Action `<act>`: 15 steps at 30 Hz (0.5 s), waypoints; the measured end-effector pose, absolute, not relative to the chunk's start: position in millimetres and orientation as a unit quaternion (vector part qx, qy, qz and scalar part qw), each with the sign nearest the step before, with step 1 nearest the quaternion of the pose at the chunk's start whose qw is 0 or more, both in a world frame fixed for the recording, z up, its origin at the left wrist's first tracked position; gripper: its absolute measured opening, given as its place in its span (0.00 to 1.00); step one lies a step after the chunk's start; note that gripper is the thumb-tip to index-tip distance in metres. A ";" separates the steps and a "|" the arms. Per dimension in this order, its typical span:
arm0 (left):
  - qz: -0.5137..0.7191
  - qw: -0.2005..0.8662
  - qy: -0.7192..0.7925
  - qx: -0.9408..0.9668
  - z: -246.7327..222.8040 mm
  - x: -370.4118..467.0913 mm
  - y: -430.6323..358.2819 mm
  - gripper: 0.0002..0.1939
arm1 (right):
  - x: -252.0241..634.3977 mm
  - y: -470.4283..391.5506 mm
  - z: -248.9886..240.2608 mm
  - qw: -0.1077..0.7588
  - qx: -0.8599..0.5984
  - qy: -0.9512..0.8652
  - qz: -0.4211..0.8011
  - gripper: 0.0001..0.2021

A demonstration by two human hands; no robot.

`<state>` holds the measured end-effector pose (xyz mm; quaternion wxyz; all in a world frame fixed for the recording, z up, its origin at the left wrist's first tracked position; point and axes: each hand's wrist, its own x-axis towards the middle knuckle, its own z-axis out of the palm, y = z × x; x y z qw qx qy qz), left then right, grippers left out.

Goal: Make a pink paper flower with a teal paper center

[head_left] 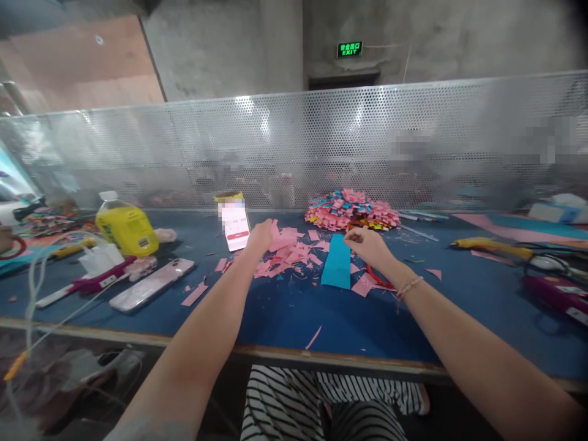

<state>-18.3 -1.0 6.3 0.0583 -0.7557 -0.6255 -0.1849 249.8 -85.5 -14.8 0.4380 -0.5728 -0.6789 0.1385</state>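
Note:
Reaching into the loose pink paper pieces (289,254), my left hand (261,237) has its fingers pinched on a small pink paper piece (274,229). My right hand (367,245) is closed with its fingertips together at the right edge of a blue paper strip (337,269); what is between the fingertips, if anything, I cannot make out. Red-handled scissors (377,278) lie partly hidden beneath my right wrist, next to a pink scrap (365,285). Behind my right hand is a heap of pink, blue and yellow paper pieces (351,208).
A lit phone (235,226) stands propped up behind my left hand. Another phone (152,285), a purple glue gun (103,275) and a yellow liquid bottle (126,226) are at the left. Yellow-handled tools (496,246) and cables lie right. A perforated metal screen (275,147) borders the table's back.

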 end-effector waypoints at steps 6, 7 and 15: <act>-0.426 -0.039 -0.611 -0.666 15.1 -17.9 2.7 0.23 | 250.7 -84.3 -15.7 0.434 -0.570 -0.688 0.119 0.03; -0.473 -0.095 -0.589 -0.648 16.9 -15.6 1.4 0.24 | 250.6 -83.9 -16.0 0.437 -0.568 -0.687 0.123 0.03; -0.548 -0.510 -0.317 -0.582 15.0 22.2 -21.3 0.24 | 230.4 -91.4 -13.3 0.518 -0.469 -0.638 0.324 0.17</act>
